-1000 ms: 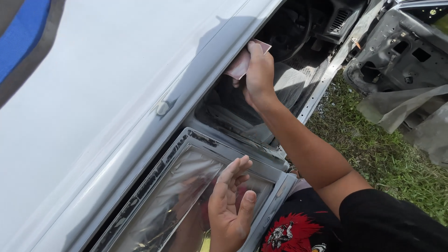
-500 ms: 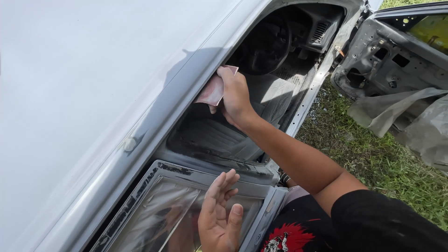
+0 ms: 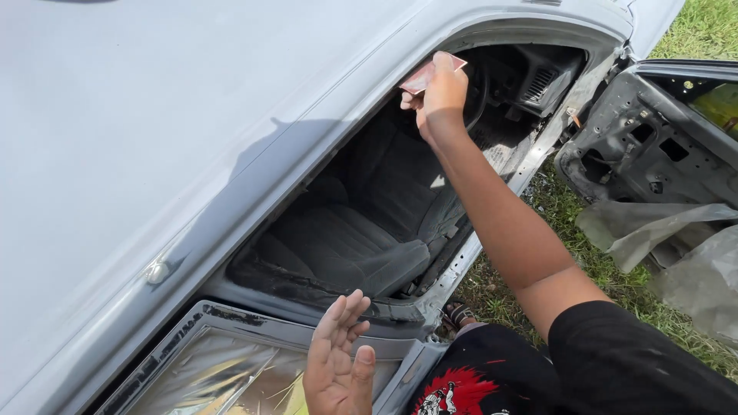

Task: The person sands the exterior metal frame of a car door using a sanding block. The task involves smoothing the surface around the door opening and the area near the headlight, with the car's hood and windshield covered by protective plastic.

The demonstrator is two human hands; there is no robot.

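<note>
My right hand (image 3: 438,96) is stretched out to the upper edge of a white car's door opening (image 3: 369,100). It is shut on a small pinkish-red piece of sandpaper (image 3: 425,77) pressed against that painted edge. My left hand (image 3: 338,369) hovers open, fingers apart, over the rear side window frame (image 3: 254,330) and holds nothing. Below my right arm I see the dark grey front seat (image 3: 361,230) and the steering wheel (image 3: 477,100) inside the cabin.
The white car roof (image 3: 154,115) fills the left half of the view. The open front door (image 3: 661,138), stripped to bare metal, stands at the right over grass (image 3: 584,253). A grey plastic sheet (image 3: 676,246) lies beside it. The rear window glass (image 3: 215,376) is masked.
My right hand has slid the sandpaper forward along the roof edge toward the windscreen pillar. The view has shifted, showing more of the seat. My left hand stays open near the rear window.
</note>
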